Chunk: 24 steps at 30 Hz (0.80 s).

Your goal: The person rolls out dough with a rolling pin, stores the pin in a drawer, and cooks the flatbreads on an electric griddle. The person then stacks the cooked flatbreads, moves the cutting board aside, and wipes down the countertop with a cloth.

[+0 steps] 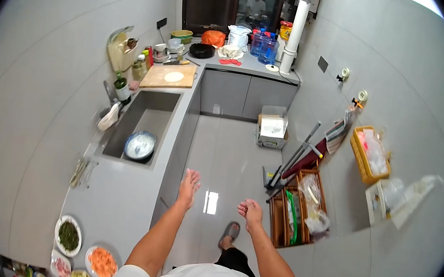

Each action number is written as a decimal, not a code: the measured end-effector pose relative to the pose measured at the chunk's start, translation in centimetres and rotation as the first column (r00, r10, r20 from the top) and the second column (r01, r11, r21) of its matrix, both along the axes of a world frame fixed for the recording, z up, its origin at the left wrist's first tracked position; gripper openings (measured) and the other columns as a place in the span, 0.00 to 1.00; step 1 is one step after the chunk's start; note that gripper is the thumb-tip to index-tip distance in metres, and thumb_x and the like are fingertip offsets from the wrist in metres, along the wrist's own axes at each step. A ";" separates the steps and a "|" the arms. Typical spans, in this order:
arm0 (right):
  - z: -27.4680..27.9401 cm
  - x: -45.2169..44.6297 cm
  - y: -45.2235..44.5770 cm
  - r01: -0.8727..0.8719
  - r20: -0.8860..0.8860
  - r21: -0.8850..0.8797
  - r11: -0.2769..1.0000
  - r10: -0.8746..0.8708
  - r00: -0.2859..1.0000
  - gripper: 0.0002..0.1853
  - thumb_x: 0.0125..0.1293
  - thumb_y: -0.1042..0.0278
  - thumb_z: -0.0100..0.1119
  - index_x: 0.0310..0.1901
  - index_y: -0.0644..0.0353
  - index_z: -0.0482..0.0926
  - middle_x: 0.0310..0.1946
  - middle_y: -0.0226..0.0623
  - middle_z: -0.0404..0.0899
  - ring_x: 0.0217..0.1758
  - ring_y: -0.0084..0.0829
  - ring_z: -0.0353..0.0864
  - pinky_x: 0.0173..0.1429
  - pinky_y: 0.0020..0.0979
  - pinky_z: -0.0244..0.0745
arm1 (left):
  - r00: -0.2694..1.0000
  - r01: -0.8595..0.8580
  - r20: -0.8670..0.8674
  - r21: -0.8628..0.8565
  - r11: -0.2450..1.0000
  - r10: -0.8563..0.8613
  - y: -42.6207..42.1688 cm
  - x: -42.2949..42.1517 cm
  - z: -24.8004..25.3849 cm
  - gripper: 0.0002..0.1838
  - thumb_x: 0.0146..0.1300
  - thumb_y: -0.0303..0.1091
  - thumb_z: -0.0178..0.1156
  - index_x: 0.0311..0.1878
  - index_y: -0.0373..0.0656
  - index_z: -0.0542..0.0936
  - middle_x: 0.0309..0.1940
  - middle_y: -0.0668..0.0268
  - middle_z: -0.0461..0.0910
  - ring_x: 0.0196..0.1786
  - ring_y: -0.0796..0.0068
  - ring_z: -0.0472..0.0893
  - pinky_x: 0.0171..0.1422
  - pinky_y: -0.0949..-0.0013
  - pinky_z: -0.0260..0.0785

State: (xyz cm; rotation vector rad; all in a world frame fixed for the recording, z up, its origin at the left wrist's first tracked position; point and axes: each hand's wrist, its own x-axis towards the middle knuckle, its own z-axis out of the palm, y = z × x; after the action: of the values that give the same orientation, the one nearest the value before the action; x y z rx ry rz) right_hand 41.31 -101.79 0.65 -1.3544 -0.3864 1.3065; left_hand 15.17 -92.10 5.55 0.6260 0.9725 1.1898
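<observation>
My left hand [189, 189] is in the air beside the counter's front edge, its fingers stretched out and nothing in it. Over the tiled floor, my right hand [250, 214] hangs with loosely bent fingers, and I see nothing in it. Nearest to the left hand are the grey counter [136, 194] and the sink [165, 115], where a blue-rimmed bowl [140, 145] with whitish contents stands. Past the sink, a round flat piece of dough [174, 77] lies on a wooden cutting board [152, 78].
Plates of chopped orange food [103, 263] and dark greens [68, 235] stand on the near counter. A brown rack [277, 221] with bags and cleaning tools [302, 158] lines the right wall. A cardboard box [271, 140] sits on the floor ahead. Blue water jugs [268, 49] stand by the window.
</observation>
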 end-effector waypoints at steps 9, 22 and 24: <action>0.0 4.5 34.0 -0.232 0.023 -0.038 0.972 0.233 0.972 0.13 0.79 0.69 0.55 0.59 0.66 0.77 0.44 0.41 0.85 0.42 0.31 0.88 0.46 0.30 0.88 | 0.993 -0.101 -0.051 0.017 0.995 0.102 29.8 5.3 0.6 0.47 0.81 0.67 0.42 0.84 0.33 0.52 0.83 0.48 0.58 0.85 0.54 0.58 0.87 0.49 0.52; 2.2 9.1 76.7 -0.401 0.272 0.041 0.915 0.376 0.886 0.15 0.76 0.74 0.60 0.60 0.69 0.77 0.42 0.39 0.87 0.43 0.27 0.88 0.49 0.28 0.86 | 0.991 -0.125 0.059 0.027 0.992 0.124 73.0 12.2 -2.0 0.47 0.81 0.67 0.42 0.83 0.32 0.53 0.83 0.47 0.58 0.85 0.54 0.58 0.87 0.51 0.49; 1.7 10.2 83.9 -0.379 0.296 0.053 0.924 0.347 0.890 0.15 0.76 0.74 0.61 0.60 0.69 0.77 0.42 0.39 0.87 0.43 0.28 0.88 0.49 0.28 0.86 | 0.991 -0.131 0.028 0.038 0.991 0.130 80.3 12.2 -1.3 0.48 0.81 0.67 0.42 0.83 0.32 0.53 0.83 0.47 0.58 0.86 0.54 0.58 0.88 0.51 0.48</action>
State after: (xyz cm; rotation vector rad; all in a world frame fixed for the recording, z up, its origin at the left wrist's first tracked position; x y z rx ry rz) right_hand 51.48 -17.85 2.38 -1.4217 -0.9355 1.3706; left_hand 27.38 -11.81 4.23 0.5842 0.9817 1.3333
